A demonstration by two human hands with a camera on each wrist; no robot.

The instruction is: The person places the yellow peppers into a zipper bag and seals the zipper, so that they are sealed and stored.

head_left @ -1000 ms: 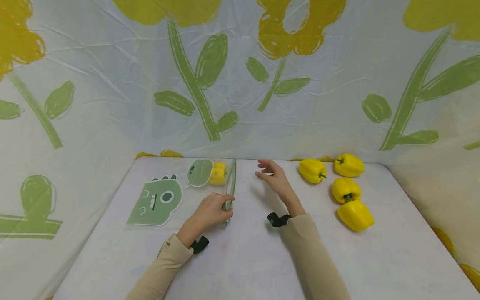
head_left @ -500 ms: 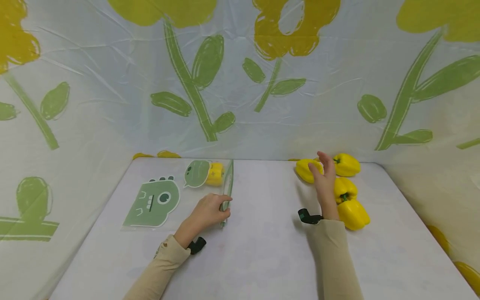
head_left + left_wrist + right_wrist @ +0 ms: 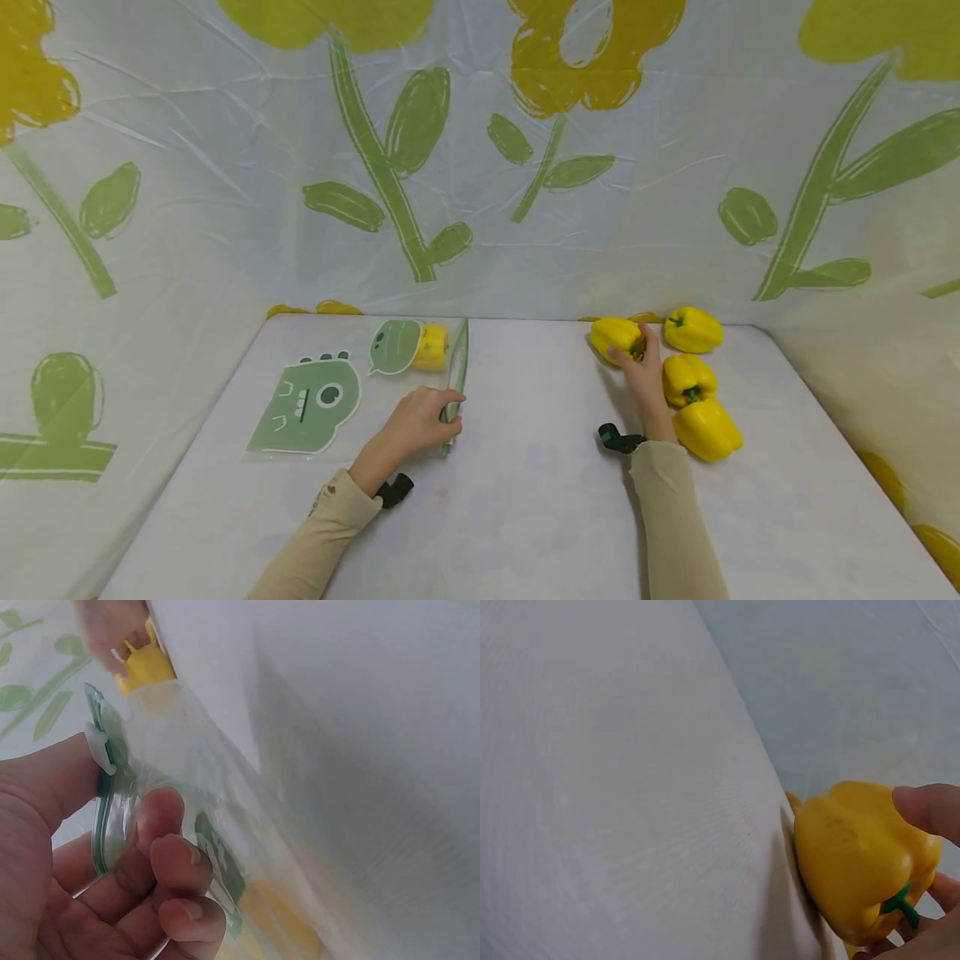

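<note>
A clear bag with a green monster print lies on the left of the table, a yellow pepper inside it. My left hand pinches the bag's green-edged opening, holding that edge raised. At the back right, my right hand has its thumb and fingers around the stem end of a yellow pepper; in the right wrist view the thumb lies on the pepper and fingers are beneath its green stem.
Three more yellow peppers lie right of my right hand: one at the back, one in the middle, one nearer. A flower-printed curtain stands behind the white table.
My right hand has moved right from mid-table to the back-left pepper of the group and closed its fingers round it. My left hand stays on the bag's edge.
</note>
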